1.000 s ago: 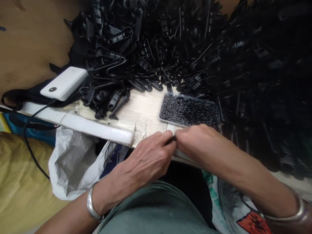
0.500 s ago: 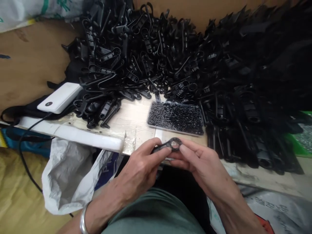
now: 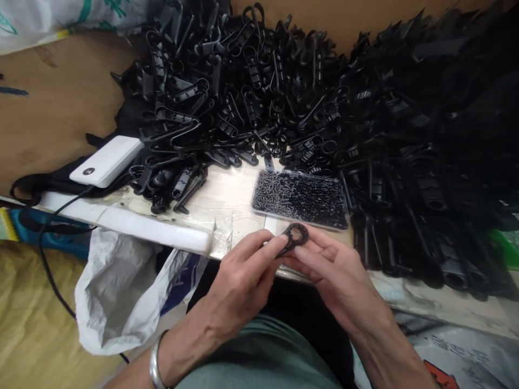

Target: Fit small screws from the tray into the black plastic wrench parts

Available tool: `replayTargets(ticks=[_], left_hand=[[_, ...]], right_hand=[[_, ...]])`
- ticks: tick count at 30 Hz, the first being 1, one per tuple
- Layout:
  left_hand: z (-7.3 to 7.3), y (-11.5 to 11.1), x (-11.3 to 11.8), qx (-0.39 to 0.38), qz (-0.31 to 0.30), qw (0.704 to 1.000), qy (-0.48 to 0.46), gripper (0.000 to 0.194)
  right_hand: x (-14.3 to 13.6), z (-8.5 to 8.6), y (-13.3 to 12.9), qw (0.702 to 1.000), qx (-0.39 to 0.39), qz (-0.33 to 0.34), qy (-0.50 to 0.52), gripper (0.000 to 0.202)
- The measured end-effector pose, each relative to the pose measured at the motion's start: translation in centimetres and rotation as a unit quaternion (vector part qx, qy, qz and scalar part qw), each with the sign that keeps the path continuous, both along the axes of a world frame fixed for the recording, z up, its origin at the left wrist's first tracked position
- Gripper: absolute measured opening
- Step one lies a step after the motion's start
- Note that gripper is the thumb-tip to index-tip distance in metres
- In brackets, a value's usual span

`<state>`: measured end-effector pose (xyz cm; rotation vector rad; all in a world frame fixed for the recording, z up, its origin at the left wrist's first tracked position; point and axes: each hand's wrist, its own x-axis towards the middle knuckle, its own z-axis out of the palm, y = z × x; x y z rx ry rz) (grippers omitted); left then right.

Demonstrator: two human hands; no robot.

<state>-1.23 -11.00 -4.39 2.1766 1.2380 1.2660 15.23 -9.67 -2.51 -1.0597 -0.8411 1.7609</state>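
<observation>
A black plastic part (image 3: pixel 288 244) with a ring-shaped end is held between both hands at the table's front edge. My left hand (image 3: pixel 247 265) is closed on its narrow end, with the thumb and index finger pressed together and covering much of it. My right hand (image 3: pixel 330 259) grips the ring end with thumb and fingers. Just beyond the hands lies a clear shallow tray (image 3: pixel 300 199) of small dark pieces. Behind and beside the tray rises a large pile of black plastic parts (image 3: pixel 251 92).
A white power bank (image 3: pixel 106 162) with a black cable (image 3: pixel 47 259) lies at the left. White foam (image 3: pixel 130 224) lines the front edge. Below hangs an open white sack (image 3: pixel 121 292). A green container (image 3: pixel 506 246) shows at the far right.
The ring end has tilted up and turned slightly between my fingers. The surroundings have shifted a little to the right in the view.
</observation>
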Motion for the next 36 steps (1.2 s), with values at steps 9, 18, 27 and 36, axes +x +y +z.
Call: replayTargets(ticks=[9, 18, 27, 36], left_hand=[[0.2, -0.9, 0.5, 0.018, 0.021, 1.000, 0.015, 0.049], [0.7, -0.4, 0.0, 0.049, 0.065, 0.996, 0.025, 0.047], [2.4, 0.1, -2.7, 0.059, 0.046, 0.996, 0.054, 0.042], [1.9, 1.6, -7.5, 0.105, 0.195, 0.959, 0.179, 0.014]], right_hand=[[-0.9, 0.0, 0.1, 0.999, 0.006, -0.038, -0.017, 0.019], [-1.8, 1.2, 0.7, 0.999, 0.004, -0.001, 0.051, 0.018], [8.0, 7.8, 4.4, 0.769, 0.226, -0.166, -0.575, 0.048], [10.5, 6.7, 9.2, 0.448, 0.205, -0.098, -0.865, 0.040]])
